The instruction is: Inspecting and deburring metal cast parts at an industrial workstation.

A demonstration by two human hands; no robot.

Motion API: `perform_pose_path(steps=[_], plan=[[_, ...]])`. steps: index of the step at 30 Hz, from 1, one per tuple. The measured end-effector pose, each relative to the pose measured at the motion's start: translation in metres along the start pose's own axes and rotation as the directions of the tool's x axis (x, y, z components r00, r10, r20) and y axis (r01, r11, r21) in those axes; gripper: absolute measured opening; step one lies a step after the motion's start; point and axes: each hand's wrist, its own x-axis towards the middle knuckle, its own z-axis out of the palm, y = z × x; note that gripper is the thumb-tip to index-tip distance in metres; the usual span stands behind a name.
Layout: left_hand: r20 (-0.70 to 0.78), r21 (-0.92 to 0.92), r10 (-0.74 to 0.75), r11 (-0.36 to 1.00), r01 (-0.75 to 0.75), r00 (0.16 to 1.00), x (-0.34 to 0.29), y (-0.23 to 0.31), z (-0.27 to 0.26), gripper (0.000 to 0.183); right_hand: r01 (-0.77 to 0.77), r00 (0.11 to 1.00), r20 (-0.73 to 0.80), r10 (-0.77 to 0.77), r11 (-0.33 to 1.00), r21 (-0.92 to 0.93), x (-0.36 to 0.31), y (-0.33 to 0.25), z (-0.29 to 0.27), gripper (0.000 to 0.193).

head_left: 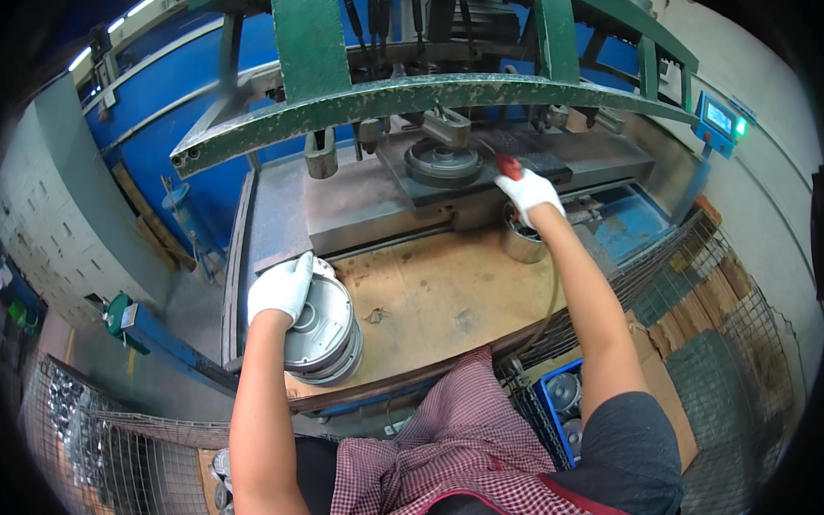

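Apron (pixel 410 466) is hanging nearest as the right hand (pixel 531 196), clenching a red tool (pixel 509 167), is hovering right of the round part (pixel 442 169), closer than the left hand (pixel 280 290) touching discs (pixel 331 331), grip unclear.

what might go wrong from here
The stack of round silver metal parts stands near the front edge of the brown wooden tabletop; a bump from the white-gloved left hand might topple it.

The white-gloved right hand, holding a red tool, is near the green metal frame; it could be struck if the frame dropped.
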Motion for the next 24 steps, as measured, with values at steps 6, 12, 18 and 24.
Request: perform_pose_path(steps=[6, 12, 18, 24], plan=[[0.011, 0.004, -0.011, 1.0, 0.011, 1.0, 0.002, 0.0, 0.0, 0.06, -0.322, 0.923, -0.116, 0.367, 0.901, 0.29, -0.088, 0.108, -0.058, 0.065], [-0.009, 0.017, -0.006, 1.0, 0.006, 1.0, 0.003, -0.001, 0.002, 0.062, -0.564, 0.816, -0.214, 0.537, 0.821, -0.091, -0.151, 0.211, -0.054, 0.061], [-0.013, 0.002, 0.008, 1.0, -0.008, 1.0, 0.001, 0.0, 0.002, 0.062, -0.298, 0.618, -0.7, 0.357, 0.931, 0.212, -0.173, 0.192, -0.016, 0.048], [0.017, 0.026, -0.017, 1.0, 0.016, 1.0, 0.002, 0.001, 0.001, 0.06, 0.159, 0.942, -0.327, 0.072, 0.761, 0.629, -0.13, 0.05, 0.03, 0.026]])
